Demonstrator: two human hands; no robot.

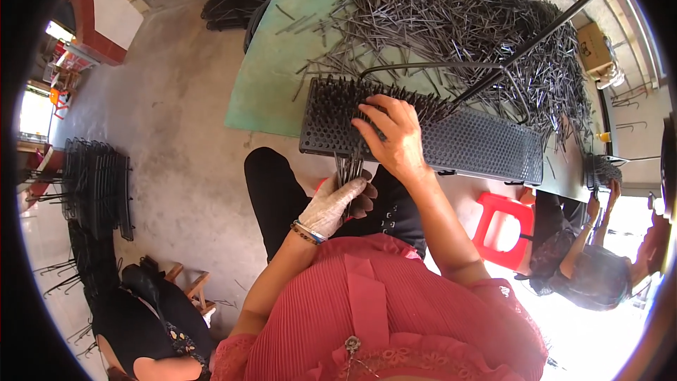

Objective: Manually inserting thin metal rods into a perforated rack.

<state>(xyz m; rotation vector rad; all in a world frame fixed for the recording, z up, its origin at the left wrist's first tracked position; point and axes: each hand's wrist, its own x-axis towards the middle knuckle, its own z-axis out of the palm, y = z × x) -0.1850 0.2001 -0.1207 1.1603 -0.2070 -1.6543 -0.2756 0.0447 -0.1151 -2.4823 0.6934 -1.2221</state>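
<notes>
My left hand [329,210], in a pale work glove with dark fingers, is closed round a bundle of thin black sticks [348,166] just below the perforated black tray [486,147]. Above the tray's left half, my bare right hand [396,137] has thumb and fingertips pinched, it seems, on one thin black stick; its lower end is hidden among the others. Many upright sticks [331,102] fill the holes at that left end. Toward the right, the tray's holes show bare. A black metal frame [434,65] rises over the tray's far edge.
A large loose heap of black sticks [458,14] covers the green tabletop [264,92] behind the tray. Right of me is a red plastic stool [502,229], with a co-worker [599,268] beyond. Another person [151,317] sits lower left, near stacked black racks [92,187].
</notes>
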